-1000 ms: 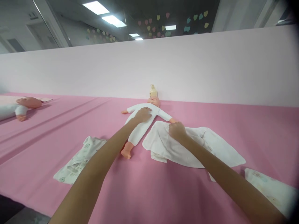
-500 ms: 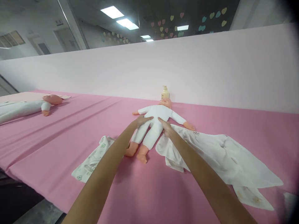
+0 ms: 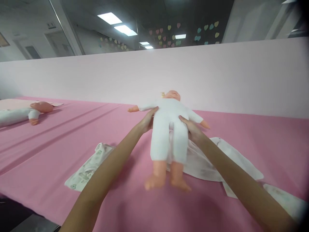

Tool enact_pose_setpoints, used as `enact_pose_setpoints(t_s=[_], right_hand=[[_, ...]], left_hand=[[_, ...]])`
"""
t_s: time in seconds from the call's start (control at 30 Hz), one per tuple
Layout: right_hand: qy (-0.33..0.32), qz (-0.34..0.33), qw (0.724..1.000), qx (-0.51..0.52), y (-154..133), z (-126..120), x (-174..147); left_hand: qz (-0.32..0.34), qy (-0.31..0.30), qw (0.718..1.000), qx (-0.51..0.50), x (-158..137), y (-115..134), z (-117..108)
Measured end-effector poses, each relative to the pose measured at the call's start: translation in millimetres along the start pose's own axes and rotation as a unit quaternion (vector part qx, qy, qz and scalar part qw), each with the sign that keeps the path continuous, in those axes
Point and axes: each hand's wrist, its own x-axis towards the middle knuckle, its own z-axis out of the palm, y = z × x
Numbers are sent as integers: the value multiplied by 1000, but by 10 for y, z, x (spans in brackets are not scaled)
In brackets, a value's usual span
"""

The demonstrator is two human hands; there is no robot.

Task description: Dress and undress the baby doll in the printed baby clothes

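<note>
Between my hands a baby doll point(image 3: 171, 109) with a white cloth body hangs raised above the pink surface, its face up and its bare feet toward me. My left hand point(image 3: 148, 120) grips its side at the waist, thumb on the front. On the opposite hip, my right hand point(image 3: 191, 129) clasps it the same way; the fingers behind the body are hidden. Behind the doll's legs and my right forearm lies a spread white baby garment point(image 3: 202, 169). A folded printed cloth point(image 3: 90, 166) rests beside my left forearm.
Pink padding point(image 3: 60, 151) covers the table, whose edge drops off at lower left. A second doll point(image 3: 21, 115) lies at far left. A pump bottle point(image 3: 163, 94) shows partly behind the held doll's head. Another pale cloth point(image 3: 285, 198) lies at lower right. A white wall stands behind.
The doll has been lifted off the padding and brought nearer to me, its legs now hanging down. My hands have risen with it, and the view has shifted slightly right.
</note>
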Motion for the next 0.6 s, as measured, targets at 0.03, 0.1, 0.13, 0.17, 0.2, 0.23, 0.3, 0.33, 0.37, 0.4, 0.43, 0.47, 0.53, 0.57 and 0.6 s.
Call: enact_pose_setpoints(t_s=[0.03, 0.1, 0.13, 0.17, 0.2, 0.23, 0.3, 0.33, 0.37, 0.4, 0.43, 0.47, 0.53, 0.57, 0.6], right_hand=[[5, -4, 1000, -23, -59, -90, -166], [24, -12, 997, -71, -133, -300, -483], [34, -11, 995, -91, -152, -415, -629], [42, -6, 993, -109, -162, -535, -762], [49, 1, 991, -122, -164, -656, -881], [59, 11, 990, -131, -159, -773, -985], [83, 33, 986, -144, -127, -989, -1142], [94, 41, 984, -147, -101, -1082, -1196], [101, 46, 983, -147, -68, -1163, -1236], [104, 49, 983, -145, -30, -1232, -1263], [104, 52, 983, -140, 11, -1288, -1279], [105, 55, 984, -135, 55, -1331, -1288], [110, 70, 983, -126, 142, -1380, -1289], [112, 79, 983, -124, 182, -1389, -1287], [114, 88, 982, -123, 219, -1391, -1283]], left_hand=[[-6, -29, 999, -29, -69, 29, 149], [-39, -66, 995, -59, -225, 30, 461], [-62, -81, 993, -60, -304, 4, 616], [-79, -92, 991, -61, -379, -36, 765], [-86, -102, 989, -66, -447, -87, 907], [-88, -100, 989, -68, -506, -143, 1039], [-90, -87, 990, -69, -592, -258, 1271], [-93, -83, 990, -67, -620, -312, 1367], [-97, -84, 990, -64, -640, -363, 1449], [-101, -86, 989, -63, -653, -412, 1515], [-102, -86, 989, -64, -662, -461, 1565], [-102, -83, 989, -68, -667, -512, 1599], [-108, -75, 988, -76, -672, -621, 1623], [-113, -75, 987, -81, -673, -677, 1619], [-118, -78, 986, -86, -673, -732, 1606]])
